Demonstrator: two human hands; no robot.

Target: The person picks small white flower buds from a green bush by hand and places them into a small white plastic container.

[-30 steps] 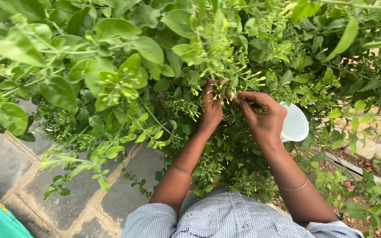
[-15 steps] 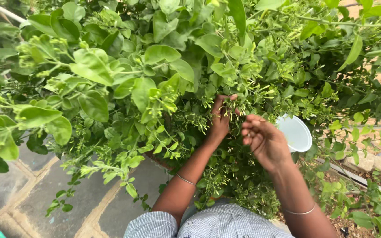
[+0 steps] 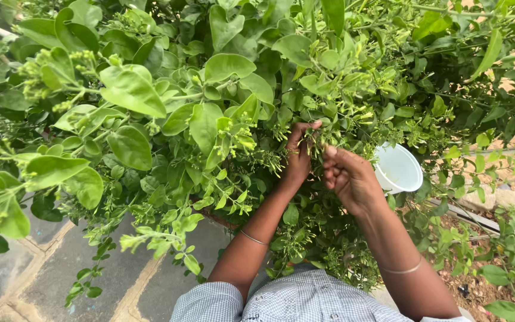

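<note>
A leafy green shrub [image 3: 210,95] with clusters of small pale buds fills the upper view. My left hand [image 3: 298,156] reaches into it and grips a sprig of buds [image 3: 320,138] between thumb and fingers. My right hand [image 3: 348,177] is just beside it, fingers curled at the same sprig, while it also holds a white plastic cup [image 3: 398,169] against the palm's far side. The cup's open mouth faces me and looks nearly empty. Thin bangles sit on both wrists.
Grey paving slabs [image 3: 61,268] lie under the bush at the lower left. Bare soil and a stone edge [image 3: 508,203] are at the right, with a dark pipe running along them. My checked shirt [image 3: 305,301] fills the bottom edge.
My right hand drew back from the sprig, then returned to it with fingers curled. The view shifted slightly, so the bush appears lower and closer.
</note>
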